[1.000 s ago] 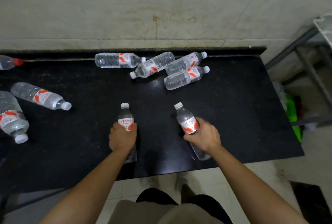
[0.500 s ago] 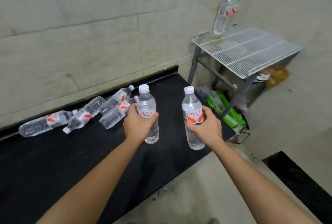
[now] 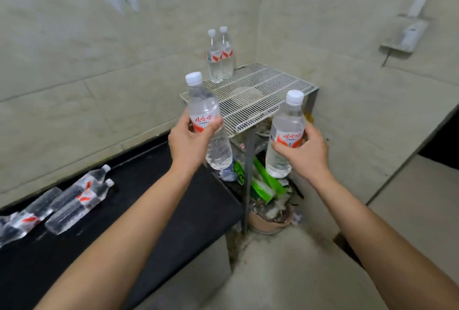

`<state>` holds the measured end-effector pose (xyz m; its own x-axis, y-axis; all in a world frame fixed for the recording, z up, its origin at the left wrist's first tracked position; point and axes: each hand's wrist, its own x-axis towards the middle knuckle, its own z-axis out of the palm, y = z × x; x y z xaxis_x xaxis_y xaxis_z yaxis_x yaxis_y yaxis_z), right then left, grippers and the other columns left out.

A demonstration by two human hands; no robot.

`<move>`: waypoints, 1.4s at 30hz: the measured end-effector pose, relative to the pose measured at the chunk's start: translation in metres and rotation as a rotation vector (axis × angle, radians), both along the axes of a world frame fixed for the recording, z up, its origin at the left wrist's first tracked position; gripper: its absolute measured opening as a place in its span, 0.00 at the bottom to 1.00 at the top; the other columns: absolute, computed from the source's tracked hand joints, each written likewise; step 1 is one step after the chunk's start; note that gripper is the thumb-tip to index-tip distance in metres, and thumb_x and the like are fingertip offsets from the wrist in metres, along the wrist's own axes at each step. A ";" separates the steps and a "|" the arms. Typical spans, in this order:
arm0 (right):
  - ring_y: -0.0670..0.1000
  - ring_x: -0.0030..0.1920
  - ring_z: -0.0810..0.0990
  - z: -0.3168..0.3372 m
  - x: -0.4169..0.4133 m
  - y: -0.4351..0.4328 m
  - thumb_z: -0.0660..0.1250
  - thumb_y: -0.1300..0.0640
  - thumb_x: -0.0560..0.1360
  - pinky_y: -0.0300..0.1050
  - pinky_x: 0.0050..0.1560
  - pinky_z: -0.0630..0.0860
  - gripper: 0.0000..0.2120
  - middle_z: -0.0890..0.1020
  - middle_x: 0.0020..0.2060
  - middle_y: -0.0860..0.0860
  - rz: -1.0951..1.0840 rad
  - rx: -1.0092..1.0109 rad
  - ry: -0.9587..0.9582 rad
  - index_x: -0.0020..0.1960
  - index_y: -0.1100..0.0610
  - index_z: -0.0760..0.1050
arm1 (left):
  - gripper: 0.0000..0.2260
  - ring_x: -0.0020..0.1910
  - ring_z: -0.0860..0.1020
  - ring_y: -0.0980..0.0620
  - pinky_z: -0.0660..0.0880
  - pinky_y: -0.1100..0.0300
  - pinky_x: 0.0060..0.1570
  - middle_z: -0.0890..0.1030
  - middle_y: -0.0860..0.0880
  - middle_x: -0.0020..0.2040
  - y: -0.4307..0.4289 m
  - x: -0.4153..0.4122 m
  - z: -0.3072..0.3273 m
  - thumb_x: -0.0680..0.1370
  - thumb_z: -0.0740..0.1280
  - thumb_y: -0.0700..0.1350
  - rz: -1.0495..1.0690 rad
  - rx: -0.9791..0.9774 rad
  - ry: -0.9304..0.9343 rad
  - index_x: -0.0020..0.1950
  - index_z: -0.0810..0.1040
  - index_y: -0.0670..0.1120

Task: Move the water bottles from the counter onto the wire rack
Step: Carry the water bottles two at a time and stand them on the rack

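My left hand (image 3: pixel 190 143) grips a clear water bottle (image 3: pixel 207 116) with a red-and-white label, held upright in the air just before the front left corner of the white wire rack (image 3: pixel 258 93). My right hand (image 3: pixel 304 150) holds a second upright bottle (image 3: pixel 285 133) in front of the rack's near right edge. Two more bottles (image 3: pixel 220 56) stand upright at the rack's back left corner by the wall. Several bottles (image 3: pixel 74 200) lie on their sides on the black counter (image 3: pixel 173 210) at the lower left.
The rack stands in the room's corner, right of the counter's end. Beneath it are green packages (image 3: pixel 263 185) and a round basin of clutter (image 3: pixel 270 217). Tiled walls close in behind and to the right. A pipe and bracket (image 3: pixel 407 34) hang on the right wall.
Both hands lifted their bottles off the counter and carried them rightward and up toward the rack. My view swung right, so the rack is now centred and the counter lies at the lower left.
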<state>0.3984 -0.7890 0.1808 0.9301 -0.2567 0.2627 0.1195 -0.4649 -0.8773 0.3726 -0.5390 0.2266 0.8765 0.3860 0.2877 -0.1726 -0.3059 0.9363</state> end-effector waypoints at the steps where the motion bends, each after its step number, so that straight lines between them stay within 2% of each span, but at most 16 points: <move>1: 0.52 0.53 0.84 0.003 0.011 -0.012 0.79 0.40 0.56 0.57 0.56 0.81 0.33 0.84 0.52 0.48 -0.006 0.023 -0.020 0.60 0.40 0.77 | 0.19 0.48 0.84 0.57 0.81 0.50 0.54 0.86 0.56 0.49 -0.012 0.010 0.007 0.71 0.79 0.53 -0.016 -0.005 -0.020 0.59 0.82 0.51; 3: 0.51 0.53 0.84 0.010 0.033 -0.030 0.81 0.39 0.57 0.57 0.56 0.81 0.32 0.84 0.53 0.48 -0.011 0.073 -0.055 0.59 0.39 0.77 | 0.21 0.52 0.84 0.57 0.81 0.50 0.57 0.86 0.54 0.52 -0.031 0.032 0.014 0.72 0.79 0.50 -0.037 -0.026 -0.060 0.62 0.81 0.48; 6: 0.49 0.52 0.85 0.017 0.067 -0.042 0.81 0.35 0.57 0.55 0.56 0.82 0.32 0.84 0.53 0.49 0.004 0.129 -0.084 0.59 0.39 0.78 | 0.22 0.56 0.83 0.55 0.80 0.47 0.59 0.86 0.54 0.55 -0.048 0.067 0.017 0.72 0.78 0.54 -0.027 -0.041 -0.087 0.64 0.80 0.50; 8: 0.48 0.51 0.85 0.018 0.092 -0.046 0.80 0.31 0.56 0.55 0.56 0.82 0.34 0.84 0.53 0.50 0.035 0.138 -0.098 0.59 0.38 0.78 | 0.22 0.55 0.83 0.55 0.80 0.50 0.58 0.86 0.54 0.55 -0.054 0.094 0.016 0.72 0.77 0.55 -0.023 -0.054 -0.089 0.64 0.80 0.50; 10: 0.48 0.52 0.85 0.019 0.121 -0.049 0.78 0.27 0.55 0.55 0.56 0.82 0.34 0.84 0.54 0.48 0.061 0.131 -0.101 0.57 0.36 0.78 | 0.19 0.51 0.83 0.56 0.81 0.56 0.53 0.85 0.53 0.53 -0.060 0.125 0.014 0.74 0.77 0.52 -0.018 -0.064 -0.102 0.62 0.80 0.48; 13: 0.47 0.54 0.84 0.025 0.174 -0.052 0.79 0.31 0.59 0.55 0.56 0.82 0.28 0.83 0.54 0.45 0.113 0.092 -0.129 0.56 0.35 0.78 | 0.18 0.48 0.81 0.58 0.78 0.62 0.48 0.85 0.52 0.52 -0.065 0.184 0.009 0.74 0.76 0.49 0.007 -0.121 -0.122 0.62 0.80 0.46; 17: 0.46 0.56 0.82 0.039 0.248 -0.049 0.78 0.35 0.63 0.53 0.58 0.82 0.30 0.82 0.56 0.45 0.155 0.019 -0.170 0.62 0.39 0.77 | 0.20 0.53 0.82 0.55 0.80 0.54 0.55 0.84 0.54 0.54 -0.061 0.264 0.001 0.74 0.76 0.53 0.057 -0.144 -0.090 0.64 0.79 0.50; 21: 0.43 0.56 0.82 0.044 0.308 -0.044 0.78 0.37 0.65 0.52 0.58 0.82 0.31 0.82 0.57 0.41 0.173 -0.022 -0.136 0.66 0.43 0.76 | 0.19 0.51 0.82 0.55 0.81 0.49 0.56 0.84 0.53 0.54 -0.052 0.321 -0.005 0.75 0.75 0.52 0.098 -0.124 -0.065 0.64 0.78 0.48; 25: 0.42 0.56 0.82 0.039 0.364 -0.034 0.79 0.38 0.66 0.49 0.60 0.81 0.31 0.84 0.58 0.41 0.211 -0.018 -0.086 0.67 0.43 0.76 | 0.22 0.57 0.82 0.51 0.80 0.47 0.60 0.84 0.50 0.58 -0.035 0.364 -0.016 0.76 0.75 0.50 0.148 -0.108 -0.051 0.67 0.76 0.47; 29: 0.39 0.53 0.82 0.031 0.424 -0.014 0.81 0.43 0.66 0.46 0.58 0.81 0.27 0.84 0.53 0.39 0.278 0.018 -0.074 0.63 0.43 0.78 | 0.20 0.55 0.82 0.51 0.80 0.46 0.59 0.84 0.49 0.57 -0.019 0.399 -0.024 0.76 0.75 0.50 0.259 -0.094 -0.023 0.65 0.76 0.46; 32: 0.40 0.51 0.83 0.026 0.475 0.001 0.81 0.45 0.67 0.47 0.56 0.82 0.24 0.85 0.51 0.40 0.337 0.014 -0.059 0.60 0.43 0.78 | 0.21 0.55 0.82 0.53 0.80 0.45 0.58 0.83 0.52 0.56 -0.009 0.424 -0.030 0.76 0.74 0.52 0.359 -0.065 0.011 0.66 0.75 0.49; 36: 0.44 0.52 0.83 0.022 0.538 0.018 0.82 0.48 0.67 0.49 0.58 0.81 0.25 0.85 0.52 0.43 0.424 0.020 -0.008 0.61 0.47 0.78 | 0.22 0.54 0.81 0.55 0.81 0.48 0.57 0.83 0.52 0.56 0.000 0.456 -0.033 0.76 0.74 0.52 0.442 -0.032 0.044 0.68 0.73 0.51; 40: 0.37 0.48 0.81 0.017 0.583 0.030 0.81 0.50 0.68 0.43 0.54 0.80 0.24 0.84 0.50 0.43 0.477 0.035 0.034 0.61 0.49 0.77 | 0.22 0.49 0.81 0.56 0.81 0.48 0.56 0.82 0.52 0.53 0.002 0.488 -0.033 0.76 0.74 0.51 0.567 -0.039 0.073 0.68 0.73 0.49; 42: 0.41 0.50 0.83 0.018 0.604 0.038 0.80 0.48 0.69 0.46 0.56 0.81 0.25 0.84 0.50 0.43 0.489 0.049 0.054 0.62 0.49 0.77 | 0.23 0.50 0.81 0.56 0.81 0.47 0.57 0.82 0.52 0.54 0.002 0.504 -0.034 0.76 0.74 0.52 0.620 -0.051 0.072 0.69 0.73 0.50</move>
